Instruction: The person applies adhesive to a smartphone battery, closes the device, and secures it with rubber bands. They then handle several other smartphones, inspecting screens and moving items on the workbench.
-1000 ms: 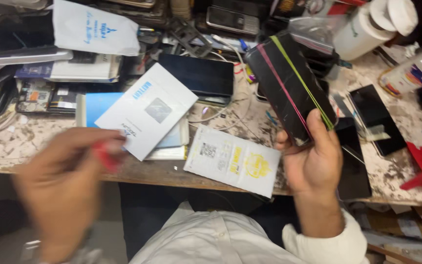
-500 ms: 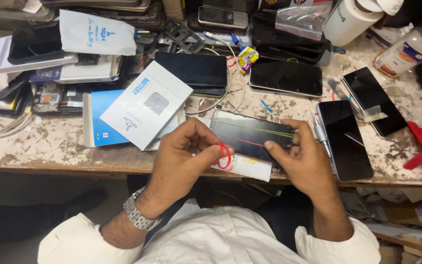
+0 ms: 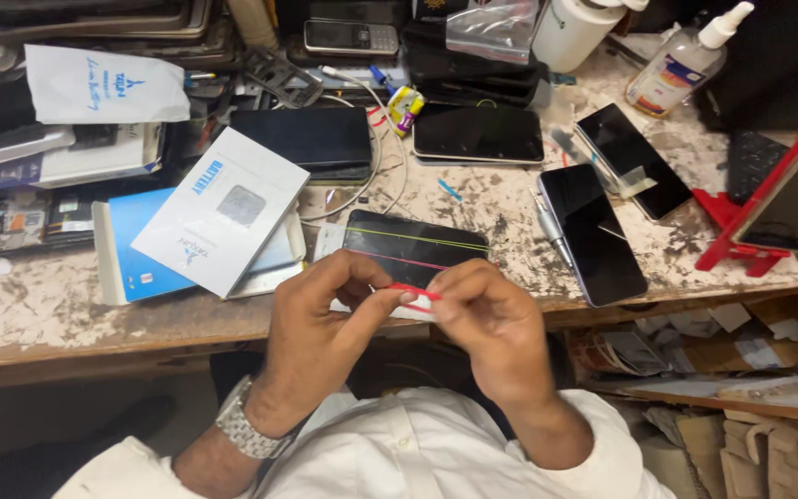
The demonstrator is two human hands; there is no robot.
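Note:
My left hand [image 3: 320, 319] and my right hand [image 3: 487, 328] meet at the front edge of the workbench [image 3: 48, 305]. Between their fingertips they pinch and stretch a red rubber band [image 3: 415, 292]. Just beyond my fingers lies a black phone [image 3: 415, 248] flat on the bench, bound with a yellow-green band and a pink band across its length. It rests on a white paper sheet. A metal watch is on my left wrist.
A white booklet [image 3: 222, 222] lies on a blue box [image 3: 131, 254] at left. Several black phones [image 3: 591, 231] lie at right and behind, with a metal tool [image 3: 551, 231], a spray bottle [image 3: 681, 65], a red stand [image 3: 768, 199] and cables.
My right hand lowered the banded phone from the air and laid it on the bench. Both hands then came together on the red rubber band.

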